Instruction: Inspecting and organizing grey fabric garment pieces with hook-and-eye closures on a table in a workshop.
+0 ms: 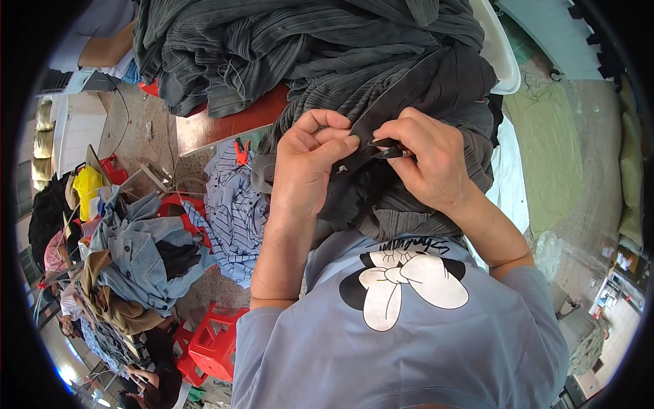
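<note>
Over my lap and the table spreads a heap of dark grey ribbed garments (272,58). From this heap comes a smooth dark fabric edge (402,92), pinched between the thumb and fingers of my left hand (306,153). My right hand (430,153) is closed around a small pair of black thread snips (390,153). Their blades point left, toward the fabric and close to my left thumb. A small pale scrap (342,168) lies on the cloth below my left thumb. The snips' handles are mostly hidden in my right palm.
The reddish-brown tabletop (225,126) shows at the left under the heap. A white plastic tub (503,51) stands at the far right. On the left are a blue striped shirt (235,204), red stools (214,344) and piled garments (139,255). Another person's arm (109,49) appears far left.
</note>
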Demonstrator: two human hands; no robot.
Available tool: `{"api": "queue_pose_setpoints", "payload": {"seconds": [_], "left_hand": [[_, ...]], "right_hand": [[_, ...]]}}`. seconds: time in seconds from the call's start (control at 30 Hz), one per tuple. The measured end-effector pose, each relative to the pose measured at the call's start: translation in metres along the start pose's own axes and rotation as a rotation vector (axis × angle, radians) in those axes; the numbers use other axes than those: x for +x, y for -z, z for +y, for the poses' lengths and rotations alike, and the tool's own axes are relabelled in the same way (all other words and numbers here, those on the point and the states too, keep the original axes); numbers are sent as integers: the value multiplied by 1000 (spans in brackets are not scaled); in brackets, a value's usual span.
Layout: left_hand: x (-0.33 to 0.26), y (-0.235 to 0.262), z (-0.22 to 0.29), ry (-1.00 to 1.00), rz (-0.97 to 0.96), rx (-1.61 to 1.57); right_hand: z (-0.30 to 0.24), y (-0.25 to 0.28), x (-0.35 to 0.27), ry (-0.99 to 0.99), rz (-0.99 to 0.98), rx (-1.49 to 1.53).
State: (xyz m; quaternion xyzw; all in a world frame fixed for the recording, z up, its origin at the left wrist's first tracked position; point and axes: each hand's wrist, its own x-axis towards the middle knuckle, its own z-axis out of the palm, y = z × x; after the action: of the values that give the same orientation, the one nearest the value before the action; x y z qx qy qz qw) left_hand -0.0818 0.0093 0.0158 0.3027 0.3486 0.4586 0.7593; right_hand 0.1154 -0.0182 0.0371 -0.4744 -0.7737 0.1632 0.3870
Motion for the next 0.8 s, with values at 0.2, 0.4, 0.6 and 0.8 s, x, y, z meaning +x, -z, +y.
{"api": "queue_pose_setpoints", "payload": {"seconds": [0.2, 0.4, 0.6, 0.8], "left_hand": [[2, 4, -4, 52, 10, -67], [4, 4, -5, 78, 22, -74], [5, 5, -7, 83, 19, -57], [6, 6, -9, 101, 28, -65]], "right_hand": [[10, 9, 4, -61, 44, 27], [12, 12, -6, 11, -93, -48], [12, 5, -3, 73, -70, -156], [13, 1, -5, 133, -35, -239]]}}
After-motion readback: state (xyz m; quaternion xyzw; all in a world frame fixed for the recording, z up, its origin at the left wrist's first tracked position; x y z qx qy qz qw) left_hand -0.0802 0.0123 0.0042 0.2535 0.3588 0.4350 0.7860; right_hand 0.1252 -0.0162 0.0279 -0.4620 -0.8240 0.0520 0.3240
